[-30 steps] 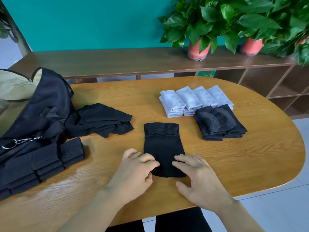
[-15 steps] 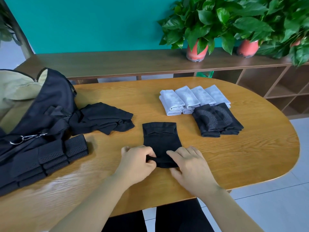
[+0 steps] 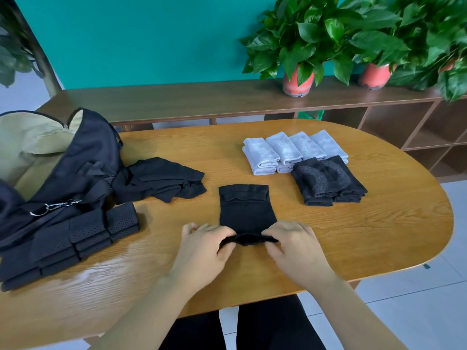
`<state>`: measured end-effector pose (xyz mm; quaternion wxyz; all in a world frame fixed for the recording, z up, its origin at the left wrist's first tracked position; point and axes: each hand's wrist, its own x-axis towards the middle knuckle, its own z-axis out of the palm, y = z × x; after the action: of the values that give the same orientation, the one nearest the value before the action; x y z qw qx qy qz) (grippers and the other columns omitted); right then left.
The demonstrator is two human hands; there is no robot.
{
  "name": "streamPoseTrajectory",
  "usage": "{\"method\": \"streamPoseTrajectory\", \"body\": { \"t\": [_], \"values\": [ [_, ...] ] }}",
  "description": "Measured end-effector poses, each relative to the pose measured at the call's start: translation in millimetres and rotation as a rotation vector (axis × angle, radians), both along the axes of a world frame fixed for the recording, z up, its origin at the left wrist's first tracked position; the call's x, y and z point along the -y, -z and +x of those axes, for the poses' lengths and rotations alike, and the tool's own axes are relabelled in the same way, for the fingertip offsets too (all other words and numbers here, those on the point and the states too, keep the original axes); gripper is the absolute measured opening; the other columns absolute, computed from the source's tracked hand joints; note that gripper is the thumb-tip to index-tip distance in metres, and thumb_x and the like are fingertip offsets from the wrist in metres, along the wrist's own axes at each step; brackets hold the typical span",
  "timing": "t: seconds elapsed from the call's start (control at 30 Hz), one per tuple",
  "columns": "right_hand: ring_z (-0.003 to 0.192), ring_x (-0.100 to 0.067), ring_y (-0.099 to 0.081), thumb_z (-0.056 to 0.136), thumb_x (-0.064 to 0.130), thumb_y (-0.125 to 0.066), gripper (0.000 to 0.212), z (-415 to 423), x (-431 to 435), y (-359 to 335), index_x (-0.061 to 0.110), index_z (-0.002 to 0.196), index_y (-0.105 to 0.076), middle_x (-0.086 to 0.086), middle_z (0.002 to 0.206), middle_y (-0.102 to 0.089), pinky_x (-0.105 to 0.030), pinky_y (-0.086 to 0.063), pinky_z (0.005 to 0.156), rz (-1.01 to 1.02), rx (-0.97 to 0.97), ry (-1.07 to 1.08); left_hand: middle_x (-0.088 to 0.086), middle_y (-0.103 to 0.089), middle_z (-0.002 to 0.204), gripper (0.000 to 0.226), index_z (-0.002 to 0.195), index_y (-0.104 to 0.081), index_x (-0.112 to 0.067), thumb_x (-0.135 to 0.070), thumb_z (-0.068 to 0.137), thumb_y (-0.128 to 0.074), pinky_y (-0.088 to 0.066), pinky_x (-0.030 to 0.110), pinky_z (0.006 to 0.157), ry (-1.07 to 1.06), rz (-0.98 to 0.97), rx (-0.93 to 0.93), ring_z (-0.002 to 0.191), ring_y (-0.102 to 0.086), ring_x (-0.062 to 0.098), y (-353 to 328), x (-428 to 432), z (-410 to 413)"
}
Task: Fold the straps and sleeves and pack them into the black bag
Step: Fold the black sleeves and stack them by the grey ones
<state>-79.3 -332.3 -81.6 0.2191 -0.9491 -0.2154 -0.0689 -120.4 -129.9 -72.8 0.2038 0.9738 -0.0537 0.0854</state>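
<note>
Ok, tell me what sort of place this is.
Probably an office or lounge-style room, not a workshop: an oval wooden table, a low wooden shelf unit carrying potted plants against a teal wall, and a tiled floor.

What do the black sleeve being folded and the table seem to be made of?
The black sleeve: soft matte stretch knit, probably; its near edge bunches limply where the left hand and right hand pinch it. The table: wood or wood-look veneer, glossy; grain lines and pale glare show.

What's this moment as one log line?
step: folding | left hand: pinches black sleeve near edge | right hand: pinches it too
</note>
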Motion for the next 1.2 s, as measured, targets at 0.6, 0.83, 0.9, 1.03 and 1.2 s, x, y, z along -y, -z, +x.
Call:
{"method": "streamPoseTrajectory", "body": {
  "t": [0.6, 0.83, 0.9, 1.03, 1.2],
  "values": [
    [0.096, -0.012, -0.047, 0.096, 0.044, -0.051, 0.023, 37, -21, 7, 0.027, 0.087, -0.065, 0.012, 0.075, -0.061, -0.030, -0.020, 0.084, 0.157, -0.128, 0.413, -0.009, -0.059, 0.065, 0.031, 0.086, -0.054, -0.033, -0.055, 0.099, -0.036, -0.025, 0.032, 0.088, -0.342, 0.075, -0.101, 0.065, -0.052, 0.007, -1, 5, 50],
    [0.087, -0.013, -0.046, 0.095, 0.044, -0.053, 0.023, 41, -20, 18, 0.025, 0.092, -0.066, 0.008, 0.074, -0.058, -0.032, -0.021, 0.078, 0.053, 0.013, 0.432, -0.013, -0.052, 0.063, 0.034, 0.088, -0.056, -0.034, -0.061, 0.096, -0.036, -0.024, 0.032, 0.091, -0.343, 0.218, -0.047, 0.066, -0.046, 0.006, 9, 2, 54],
    [0.080, -0.015, -0.048, 0.092, 0.040, -0.061, 0.020, 41, -20, 22, 0.022, 0.085, -0.067, 0.007, 0.066, -0.056, -0.033, -0.023, 0.075, 0.037, 0.071, 0.418, -0.014, -0.051, 0.062, 0.035, 0.088, -0.057, -0.033, -0.060, 0.096, -0.037, -0.021, 0.031, 0.088, -0.335, 0.233, -0.023, 0.065, -0.046, 0.006, 10, 1, 55],
    [0.066, -0.018, -0.051, 0.080, 0.035, -0.076, 0.023, 41, -23, 24, 0.020, 0.070, -0.063, 0.008, 0.053, -0.050, -0.032, -0.029, 0.066, 0.016, 0.156, 0.431, -0.013, -0.048, 0.055, 0.029, 0.084, -0.058, -0.029, -0.055, 0.094, -0.049, -0.022, 0.033, 0.087, -0.309, 0.223, 0.053, 0.062, -0.046, 0.008, 16, 1, 55],
    [0.074, -0.014, -0.044, 0.087, 0.039, -0.066, 0.025, 37, -22, 21, 0.025, 0.073, -0.051, 0.014, 0.059, -0.049, -0.032, -0.027, 0.072, 0.108, 0.051, 0.469, -0.015, -0.052, 0.069, 0.018, 0.082, -0.049, -0.030, -0.039, 0.092, -0.060, -0.025, 0.030, 0.081, -0.315, 0.045, 0.117, 0.071, -0.048, 0.008, 20, -2, 49]
  ]
}}
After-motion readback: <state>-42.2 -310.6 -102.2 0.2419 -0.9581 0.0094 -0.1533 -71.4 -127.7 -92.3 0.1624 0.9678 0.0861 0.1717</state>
